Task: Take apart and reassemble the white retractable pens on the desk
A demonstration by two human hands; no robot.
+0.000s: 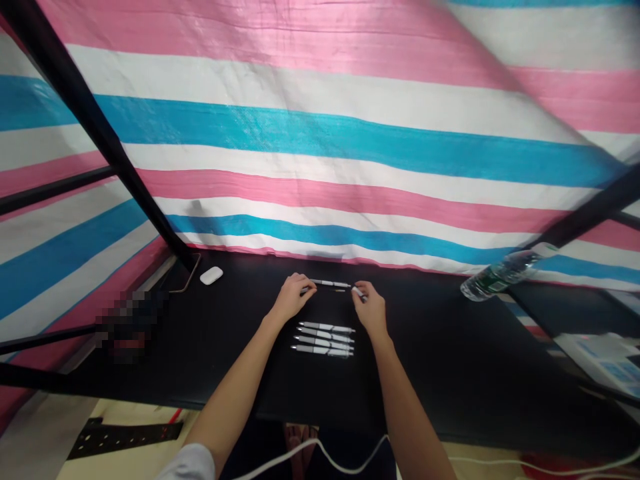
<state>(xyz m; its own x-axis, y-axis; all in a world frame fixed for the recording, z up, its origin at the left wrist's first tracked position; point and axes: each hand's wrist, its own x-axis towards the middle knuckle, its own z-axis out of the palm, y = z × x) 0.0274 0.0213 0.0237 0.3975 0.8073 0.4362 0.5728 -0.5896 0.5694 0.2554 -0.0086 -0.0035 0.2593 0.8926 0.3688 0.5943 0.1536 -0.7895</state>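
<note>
My left hand (294, 297) is closed in a pinch, with a small grey pen part (305, 290) showing at its fingertips. Opposite it, my right hand (370, 308) grips a short white pen part (359, 292) between thumb and fingers. Between the hands, a thin pen refill (338, 290) lies on the black table (410, 347). Just beyond it rests a white and grey pen (331, 284). Closer to me, several white pens with grey grips (324, 339) lie side by side in a row, their tips to the left.
A white rounded case (211, 275) lies at the table's back left. At the back right a clear plastic bottle (505, 273) leans over. Black frame bars (125, 173) and striped sheeting (320, 127) enclose the table. A white cable (320, 445) runs in front of me.
</note>
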